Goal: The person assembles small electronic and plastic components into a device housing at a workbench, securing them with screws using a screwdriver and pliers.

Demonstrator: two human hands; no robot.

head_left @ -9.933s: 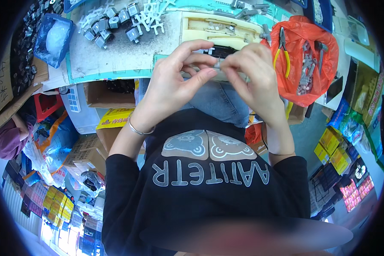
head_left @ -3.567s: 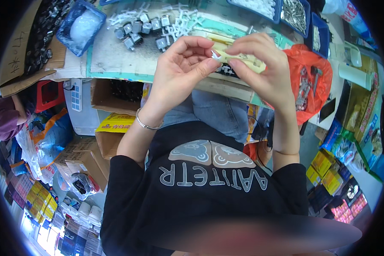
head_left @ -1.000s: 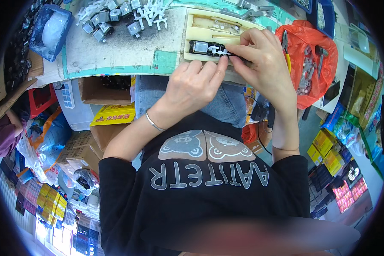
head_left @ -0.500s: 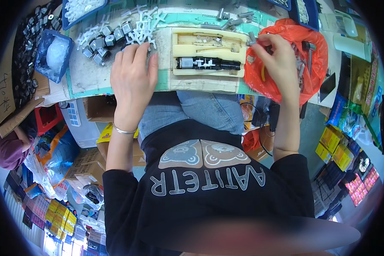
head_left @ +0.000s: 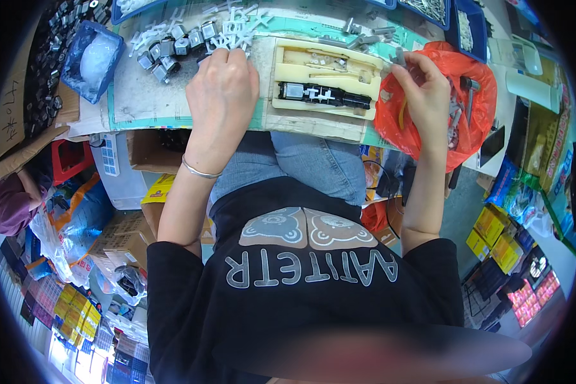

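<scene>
My left hand [head_left: 223, 89] is closed, knuckles up, at the near edge of a heap of white cross-shaped plastic parts [head_left: 237, 31]. Its fingertips are hidden, so what they hold, if anything, does not show. Between thumb and fingers my right hand [head_left: 425, 93] pinches a small grey plastic piece [head_left: 400, 56], over the edge of a red plastic bag [head_left: 483, 121]. A cream fixture block [head_left: 326, 51] lies between the hands. In its near slot sits a black housing [head_left: 355, 100] with a silver motor [head_left: 292, 91] and white parts on it.
Several small silver motors [head_left: 181, 45] lie left of the white heap. A blue bin [head_left: 70, 80] with a clear bag stands farther left. Loose grey pieces [head_left: 365, 40] lie behind the fixture. Blue bins [head_left: 464, 32] of small parts line the far edge.
My left hand has moved forward to the white parts, and its fingers have curled in. My right hand still pinches the grey piece beside the fixture. The whole view has shifted slightly.
</scene>
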